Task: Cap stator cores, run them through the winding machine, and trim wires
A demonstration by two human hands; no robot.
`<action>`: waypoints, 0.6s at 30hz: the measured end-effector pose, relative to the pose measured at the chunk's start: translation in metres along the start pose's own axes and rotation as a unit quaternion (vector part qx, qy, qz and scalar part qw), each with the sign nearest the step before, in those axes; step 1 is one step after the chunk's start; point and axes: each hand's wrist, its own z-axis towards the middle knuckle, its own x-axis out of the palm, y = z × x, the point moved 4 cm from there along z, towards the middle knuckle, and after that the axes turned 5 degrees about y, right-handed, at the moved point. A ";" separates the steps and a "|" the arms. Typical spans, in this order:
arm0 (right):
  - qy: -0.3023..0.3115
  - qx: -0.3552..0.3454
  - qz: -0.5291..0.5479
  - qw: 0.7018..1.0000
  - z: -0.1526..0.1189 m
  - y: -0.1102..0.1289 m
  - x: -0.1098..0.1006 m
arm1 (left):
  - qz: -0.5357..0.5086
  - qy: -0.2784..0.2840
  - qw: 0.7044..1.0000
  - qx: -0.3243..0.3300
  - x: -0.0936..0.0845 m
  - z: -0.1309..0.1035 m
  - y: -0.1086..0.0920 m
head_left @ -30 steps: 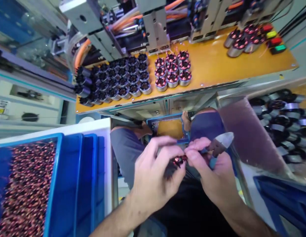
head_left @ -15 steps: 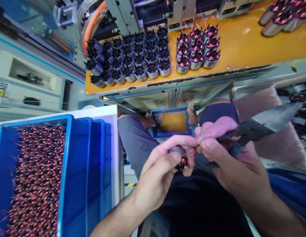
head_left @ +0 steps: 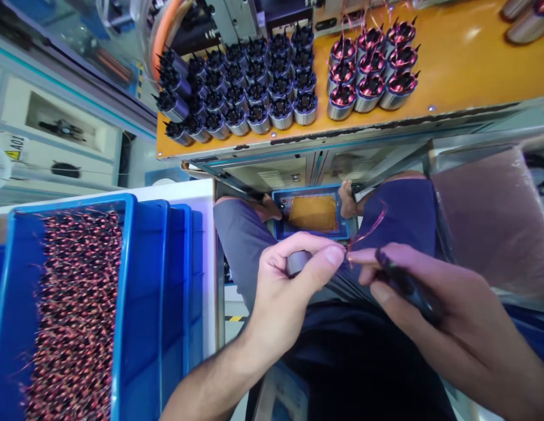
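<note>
My left hand is closed around a grey metal cylinder, its thumb and index finger pinched together at the right. Thin copper wires rise from beside those fingertips and curve up over the right thigh. My right hand holds a dark-handled tool across its palm, and its index fingertip nearly meets the left fingertips at the wires. The cylinder's far end is hidden by my left fingers.
Dark-topped cylinders and copper-wound ones stand in rows on the orange bench. Nested blue bins with many copper-wound parts are at left. A wrapped pinkish sheet lies at right.
The dark tool now shows in my right hand. The wires stand up loose above my left fingertips, and the copper-wound end of the part has gone out of sight. The view has shifted slightly.
</note>
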 end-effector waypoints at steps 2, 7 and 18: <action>0.020 -0.013 -0.028 0.999 -0.003 -0.004 0.002 | 0.005 0.002 1.000 0.012 0.000 0.000 0.000; 0.031 -0.029 -0.045 0.998 -0.001 -0.008 0.004 | 0.053 0.001 0.999 0.007 0.003 -0.002 -0.001; -0.009 -0.049 -0.088 0.995 0.000 -0.020 0.006 | 0.056 -0.010 0.998 -0.024 -0.005 -0.005 0.012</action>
